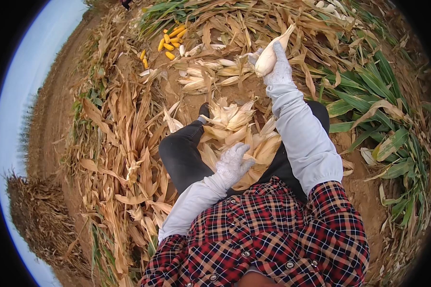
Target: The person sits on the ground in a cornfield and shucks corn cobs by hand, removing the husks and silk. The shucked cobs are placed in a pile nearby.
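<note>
My right hand (pixel 278 70), in a pale work glove, grips an ear of corn in its husk (pixel 269 59) out at arm's length. The ear's pointed end tilts up and to the right. In front of my lap, my gloved left hand (pixel 232 163) holds nothing, its fingers apart. Beneath it, between my bent legs, lies a heap of dry corn husks (pixel 233 120). Farther out, several husked yellow corn cobs (pixel 172 37) rest on the soil. Unhusked ears and loose husks (pixel 197 77) lie between those cobs and my right hand.
Dry corn stalks and leaves (pixel 129 172) are piled along my left. Green corn leaves (pixel 375 93) spread over the ground at my right. Several pale ears (pixel 332 9) sit at the far upper right. A stack of dry stalks (pixel 43 219) stands farther off to the left.
</note>
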A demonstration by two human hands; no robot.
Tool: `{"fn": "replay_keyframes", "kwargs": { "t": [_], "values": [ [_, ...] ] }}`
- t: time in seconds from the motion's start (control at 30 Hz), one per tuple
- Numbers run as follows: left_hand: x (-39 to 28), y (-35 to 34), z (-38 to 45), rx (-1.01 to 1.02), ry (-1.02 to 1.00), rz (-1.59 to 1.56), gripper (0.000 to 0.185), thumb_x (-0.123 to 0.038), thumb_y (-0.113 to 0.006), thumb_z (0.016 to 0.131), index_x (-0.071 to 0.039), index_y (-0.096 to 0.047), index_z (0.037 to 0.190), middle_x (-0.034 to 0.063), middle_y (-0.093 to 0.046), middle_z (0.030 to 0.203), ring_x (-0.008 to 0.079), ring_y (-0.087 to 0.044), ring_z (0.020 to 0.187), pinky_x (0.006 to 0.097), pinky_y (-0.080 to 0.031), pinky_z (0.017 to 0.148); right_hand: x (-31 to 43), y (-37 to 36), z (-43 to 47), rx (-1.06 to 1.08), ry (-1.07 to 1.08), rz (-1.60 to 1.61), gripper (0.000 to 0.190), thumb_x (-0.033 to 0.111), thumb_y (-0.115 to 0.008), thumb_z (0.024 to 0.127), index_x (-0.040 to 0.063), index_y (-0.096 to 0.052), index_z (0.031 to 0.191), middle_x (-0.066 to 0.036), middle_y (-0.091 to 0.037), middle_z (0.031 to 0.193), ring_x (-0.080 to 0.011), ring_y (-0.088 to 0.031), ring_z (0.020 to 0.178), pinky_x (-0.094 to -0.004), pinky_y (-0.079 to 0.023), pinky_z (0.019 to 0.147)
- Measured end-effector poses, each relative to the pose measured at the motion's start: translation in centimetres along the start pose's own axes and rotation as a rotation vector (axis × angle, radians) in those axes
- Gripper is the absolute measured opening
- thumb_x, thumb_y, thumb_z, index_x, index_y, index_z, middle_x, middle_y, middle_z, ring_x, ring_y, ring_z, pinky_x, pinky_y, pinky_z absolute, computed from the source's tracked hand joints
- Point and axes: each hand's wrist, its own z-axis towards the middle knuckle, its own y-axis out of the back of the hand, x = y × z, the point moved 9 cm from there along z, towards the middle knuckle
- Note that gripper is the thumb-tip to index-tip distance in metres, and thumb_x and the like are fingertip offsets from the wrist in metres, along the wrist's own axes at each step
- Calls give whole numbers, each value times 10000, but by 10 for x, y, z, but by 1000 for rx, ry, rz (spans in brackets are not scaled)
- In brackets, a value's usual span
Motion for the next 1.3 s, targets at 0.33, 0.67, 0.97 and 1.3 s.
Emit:
{"fn": "replay_keyframes", "kwargs": {
  "t": [0.33,0.67,0.97,1.3],
  "values": [
    [-29,-7,-2,32,-49,19,519,-331,-777,901,-82,-636,1335,132,-648,1311,375,-634,1197,487,-512,1013,-2,-19,-35,71,-32,-154,521,344,-788,978,49,-554,1337,-191,-696,1079,-335,-720,905,-525,-668,814],
    [-16,-1,11,312,-37,153,445,-378,-698,959,-113,-652,1314,144,-662,1278,373,-651,1189,498,-487,1041,-39,-47,-66,241,-337,-198,411,367,-658,1061,20,-628,1279,-133,-721,1062,-318,-736,932,-489,-673,801],
    [32,176,98,-79,125,-302,293,-267,-635,1060,-17,-757,1154,102,-751,924,192,-701,814,334,-560,781,-73,-28,-65,290,-434,-416,359,300,-640,1056,-3,-663,1248,-105,-747,1031,-209,-733,873,-336,-618,791],
    [118,187,174,-380,316,-938,339,-299,-683,1053,-29,-730,1252,59,-741,996,108,-643,756,263,-532,630,-125,-35,-83,373,-334,-896,519,401,-663,1053,16,-617,1397,-78,-707,1148,-127,-665,960,-278,-554,852]
  ]
}}
